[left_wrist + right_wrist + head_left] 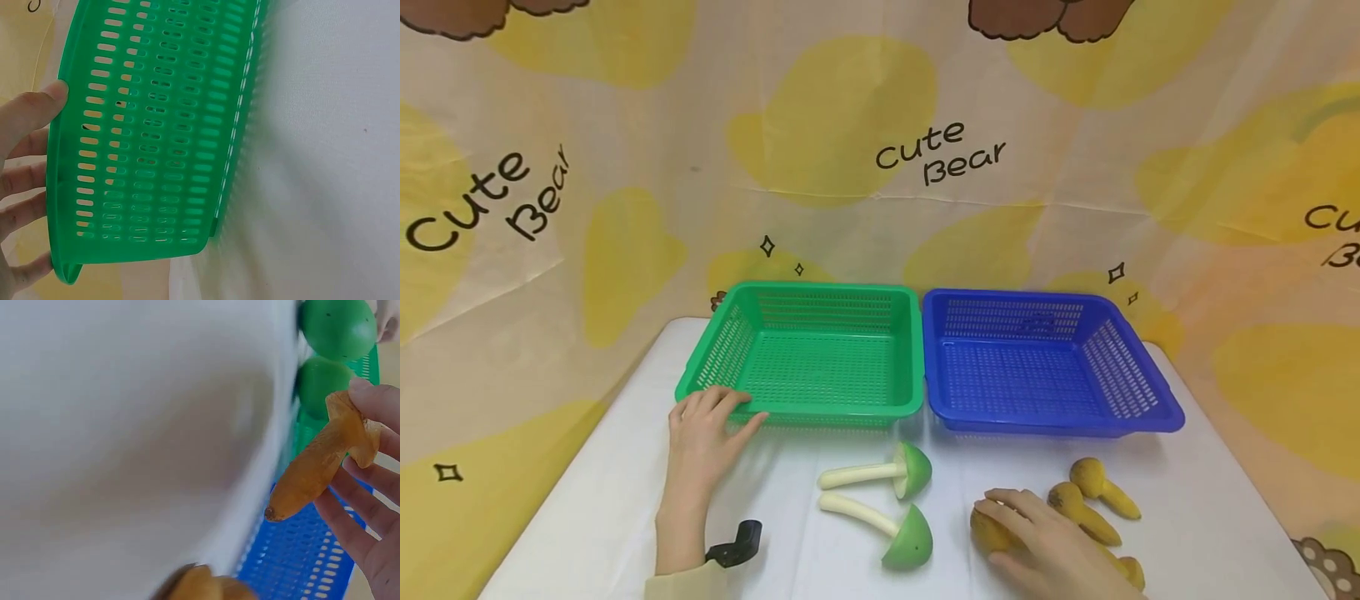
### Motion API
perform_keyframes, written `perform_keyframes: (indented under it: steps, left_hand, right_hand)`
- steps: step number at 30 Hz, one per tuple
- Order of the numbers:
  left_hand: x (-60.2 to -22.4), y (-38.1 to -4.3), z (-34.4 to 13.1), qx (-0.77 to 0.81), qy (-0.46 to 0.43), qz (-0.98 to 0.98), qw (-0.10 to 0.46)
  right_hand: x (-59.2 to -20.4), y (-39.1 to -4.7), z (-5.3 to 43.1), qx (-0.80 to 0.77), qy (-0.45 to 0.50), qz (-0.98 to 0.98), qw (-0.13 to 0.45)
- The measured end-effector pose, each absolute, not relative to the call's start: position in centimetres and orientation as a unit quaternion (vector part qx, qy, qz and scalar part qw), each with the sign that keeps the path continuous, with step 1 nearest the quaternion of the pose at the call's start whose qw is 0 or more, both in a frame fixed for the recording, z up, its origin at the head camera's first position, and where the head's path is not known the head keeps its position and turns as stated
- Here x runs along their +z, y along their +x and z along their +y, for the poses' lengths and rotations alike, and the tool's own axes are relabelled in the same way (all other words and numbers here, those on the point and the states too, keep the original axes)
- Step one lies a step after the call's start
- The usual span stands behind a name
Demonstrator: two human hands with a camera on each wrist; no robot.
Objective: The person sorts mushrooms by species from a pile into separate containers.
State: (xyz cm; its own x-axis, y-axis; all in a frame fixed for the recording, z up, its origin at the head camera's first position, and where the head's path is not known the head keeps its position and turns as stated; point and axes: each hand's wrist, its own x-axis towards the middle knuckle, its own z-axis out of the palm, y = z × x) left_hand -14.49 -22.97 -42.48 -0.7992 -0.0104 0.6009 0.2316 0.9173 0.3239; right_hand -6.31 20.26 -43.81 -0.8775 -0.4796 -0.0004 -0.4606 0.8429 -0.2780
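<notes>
In the head view, the left hand (706,433) grips the green basket (842,410), while the right hand (1047,543) holds a yellow mushroom (989,532) before the blue basket (1052,422). The left wrist view shows thumb and fingers about the rim (55,156). In the right wrist view, the fingers clasp the mushroom's broader end, its stalk free.

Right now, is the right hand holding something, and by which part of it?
Yes: the right hand holds a brownish-yellow mushroom by its cap end.
</notes>
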Motion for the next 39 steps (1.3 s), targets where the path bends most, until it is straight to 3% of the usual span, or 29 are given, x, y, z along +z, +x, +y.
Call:
perform_keyframes:
  steps: [4,10,14,25,39]
  left_hand:
    - [-42.5,-14.5,-23.0,-0.195,-0.059,-0.929,0.31]
    - [-42.5,-14.4,-23.0,-0.193,-0.056,-0.931,0.306]
    - [-42.5,-14.4,-23.0,-0.192,-0.057,-0.931,0.305]
    - [-42.2,-14.5,-22.8,-0.193,-0.061,-0.93,0.307]
    - [-42.3,-14.6,-22.9,-0.192,-0.058,-0.933,0.298]
  right_hand:
    - [-43.4,-6.9,19.7,-0.156,-0.264,0.951,-0.026]
    - [-42.8,-8.6,18.6,-0.165,-0.337,0.912,-0.167]
    - [-42.1,-9.7,17.8,-0.183,-0.363,0.889,-0.211]
    - [-40.0,-12.3,15.2,-0.27,-0.369,0.868,-0.194]
    - [-37.2,-15.7,12.0,-0.395,-0.302,0.866,-0.056]
